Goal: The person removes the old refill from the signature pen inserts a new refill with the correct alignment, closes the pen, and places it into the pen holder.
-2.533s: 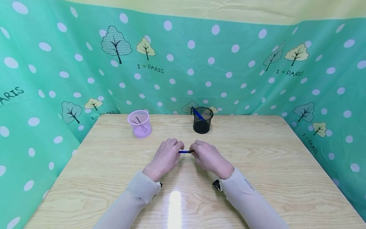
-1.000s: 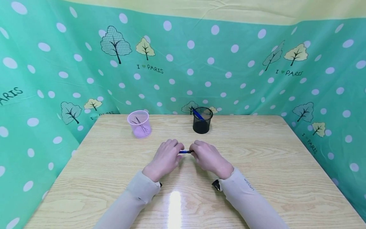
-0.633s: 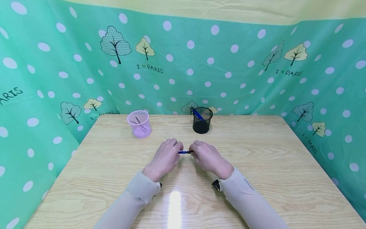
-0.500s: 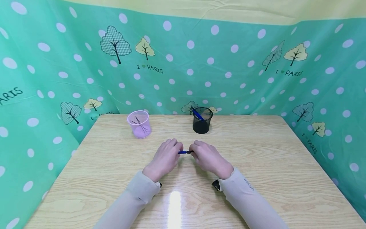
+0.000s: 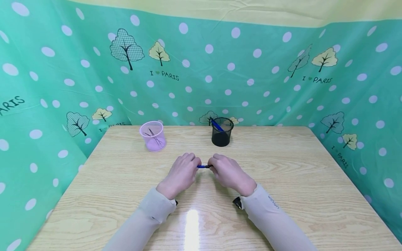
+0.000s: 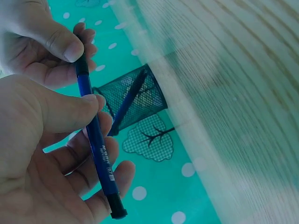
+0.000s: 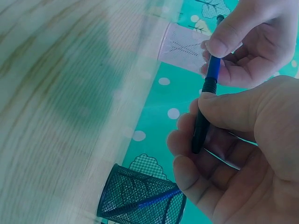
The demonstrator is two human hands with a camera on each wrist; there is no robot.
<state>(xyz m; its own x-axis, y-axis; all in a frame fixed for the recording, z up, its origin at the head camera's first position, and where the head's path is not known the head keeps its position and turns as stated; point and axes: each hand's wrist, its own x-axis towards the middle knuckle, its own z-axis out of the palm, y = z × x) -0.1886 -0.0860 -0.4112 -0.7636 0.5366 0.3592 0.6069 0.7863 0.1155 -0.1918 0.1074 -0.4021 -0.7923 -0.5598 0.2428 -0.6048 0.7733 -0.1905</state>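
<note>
A pen (image 6: 97, 140) with a blue barrel and black ends is held level between both hands over the table, in the head view. My left hand (image 5: 182, 172) pinches the blue barrel between thumb and fingers; white print shows on it in the left wrist view. At the other end, my right hand (image 5: 230, 172) pinches the black grip section, its thumb (image 7: 217, 105) on top in the right wrist view. Fingers cover parts of the pen in each view, and the writing tip cannot be made out.
Behind the hands stands a black mesh pen cup (image 5: 221, 138) with a blue pen (image 5: 217, 125) leaning in it. A pink mesh cup (image 5: 154, 144) with several thin dark sticks is further left. A polka-dot curtain (image 5: 267, 69) hangs beyond the wooden table (image 5: 298, 181).
My left fingers have shifted slightly on the barrel, and the thumb seen below the pen earlier is now hidden in the head view. My right hand and the cups stay put.
</note>
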